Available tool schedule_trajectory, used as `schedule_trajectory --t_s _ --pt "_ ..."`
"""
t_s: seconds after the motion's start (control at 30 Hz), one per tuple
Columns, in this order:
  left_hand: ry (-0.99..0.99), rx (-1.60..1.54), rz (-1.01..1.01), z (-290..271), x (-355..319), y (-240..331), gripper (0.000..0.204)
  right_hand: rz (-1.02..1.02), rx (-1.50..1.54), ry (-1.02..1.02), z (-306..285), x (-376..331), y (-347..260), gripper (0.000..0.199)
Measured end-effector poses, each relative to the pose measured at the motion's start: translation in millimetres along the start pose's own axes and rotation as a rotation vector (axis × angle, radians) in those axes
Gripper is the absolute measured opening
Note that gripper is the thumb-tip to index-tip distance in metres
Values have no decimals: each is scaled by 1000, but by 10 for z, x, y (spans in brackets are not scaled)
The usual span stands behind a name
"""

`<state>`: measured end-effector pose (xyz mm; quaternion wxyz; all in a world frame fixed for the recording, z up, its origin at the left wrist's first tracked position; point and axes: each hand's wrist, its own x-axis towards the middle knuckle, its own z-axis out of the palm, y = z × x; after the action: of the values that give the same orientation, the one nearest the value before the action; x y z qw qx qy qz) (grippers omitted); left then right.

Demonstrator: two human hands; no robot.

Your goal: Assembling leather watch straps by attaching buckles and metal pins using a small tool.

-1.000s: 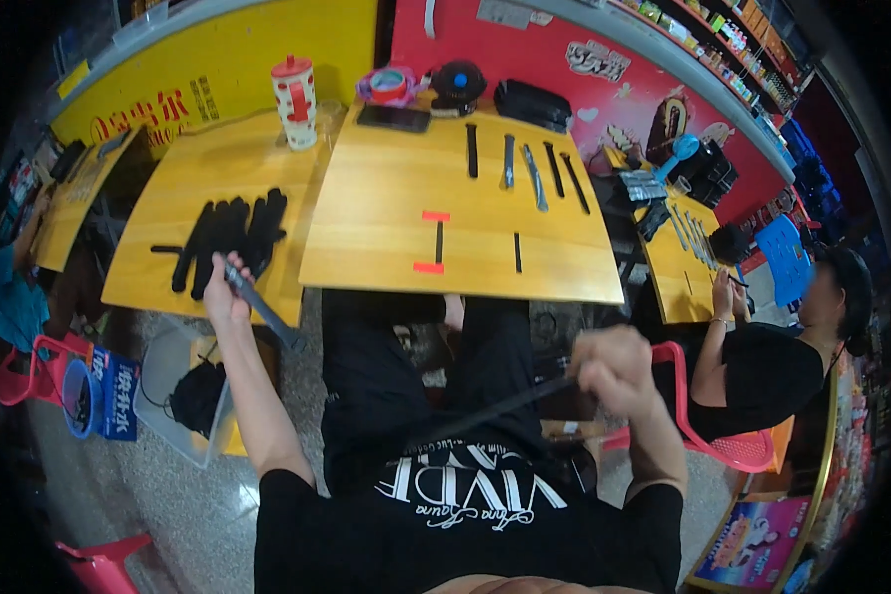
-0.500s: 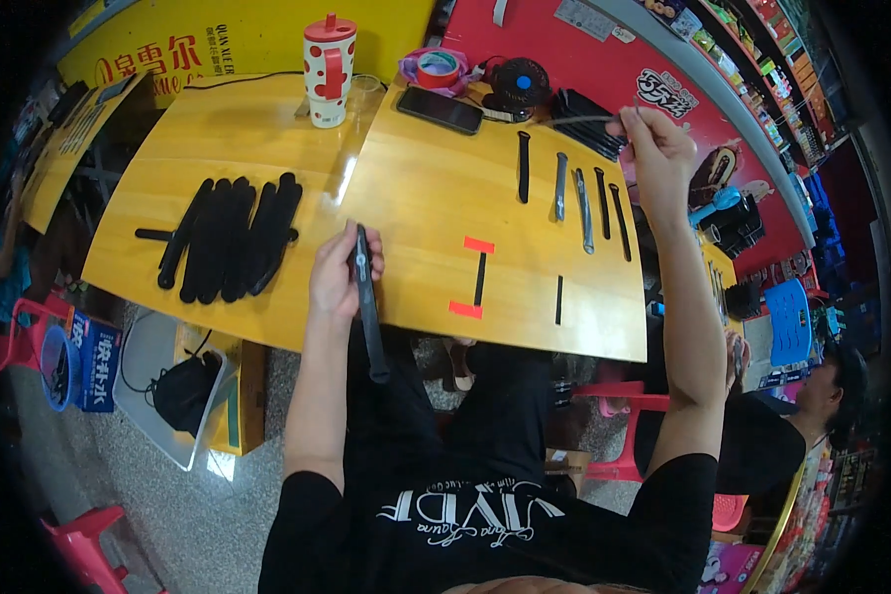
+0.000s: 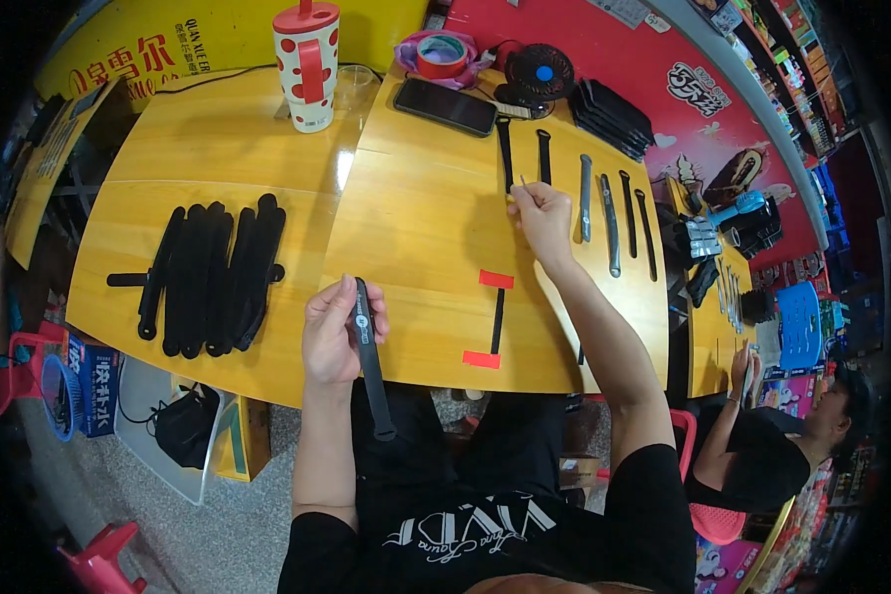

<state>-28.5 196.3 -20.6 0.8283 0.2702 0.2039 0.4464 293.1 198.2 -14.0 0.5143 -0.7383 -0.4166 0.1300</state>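
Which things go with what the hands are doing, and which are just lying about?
Seem part of the job:
dark strap in the left hand
strap by the right hand
strap row
black strap pile
red tape marks

Probably just lying about:
spotted tumbler
phone
small fan

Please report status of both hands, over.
Left fingers gripping dark strap by far end. Right fingers at near end of row's leftmost strap. Nothing visibly blocking.

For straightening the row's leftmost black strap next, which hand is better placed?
Right, likely: the right hand is at the near end of the leftmost black strap; the left hand, farther off, holds a dark grey strap.
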Motion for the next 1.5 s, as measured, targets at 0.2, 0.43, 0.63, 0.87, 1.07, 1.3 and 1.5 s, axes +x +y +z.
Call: schedule_trajectory --t_s 0.2,0.43,0.63,0.87,1.07,1.3,1.5 --pt "-11 38 13 -30 6 36 36 -20 -326 -260 -83 11 -164 21" --pt "-58 87 -12 -113 64 -19 31 -127 -112 -357 -710 -917 -822 27" --pt "-219 165 -60 425 -574 -133 28 3 85 -427 -1015 -2528 -941 23" --pt "-311 112 -571 598 -1292 -641 30 -216 -44 -201 -1031 -3410 -925 18" --pt "-336 136 -548 644 -1584 -781 26 -348 -258 -38 -1126 -3598 -933 20" --pt "-299 136 -590 643 -1697 -786 21 -393 -364 -23 -1143 -3661 -892 28" --pt "-294 176 -561 663 -1678 -797 19 -368 -336 -40 -1124 -3613 -839 27"
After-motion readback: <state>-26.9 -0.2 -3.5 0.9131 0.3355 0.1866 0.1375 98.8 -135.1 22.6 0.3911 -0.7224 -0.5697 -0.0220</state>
